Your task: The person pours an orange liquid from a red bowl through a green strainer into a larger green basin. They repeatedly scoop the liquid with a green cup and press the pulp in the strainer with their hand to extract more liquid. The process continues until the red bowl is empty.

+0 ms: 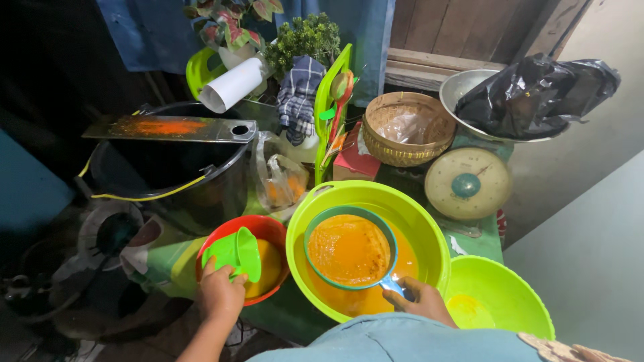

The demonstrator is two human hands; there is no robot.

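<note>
At the far left a large black bucket stands on the surface, with a flat metal grater board stained orange lying across its rim. Behind it a white roll leans beside a checked cloth and some potted leaves.

In front of the bucket sits a red bowl holding orange liquid. The left hand is closed around the handle of a small green cup, which is tilted on its side over the red bowl, mouth facing left.

Just beside the red bowl, touching or nearly so, is a big lime-green basin with orange liquid pooled in it. A round blue-rimmed strainer full of wet orange pulp is held inside the basin, above the liquid. The right hand grips the strainer's blue handle at the basin's near rim, fingers wrapped tight.

Behind the basin are a clear plastic bag, a woven basket and a round dial scale whose metal pan carries a black plastic bag. At the near right a second, smaller green bowl stands just beside the basin, with a little yellow residue in its bottom.
</note>
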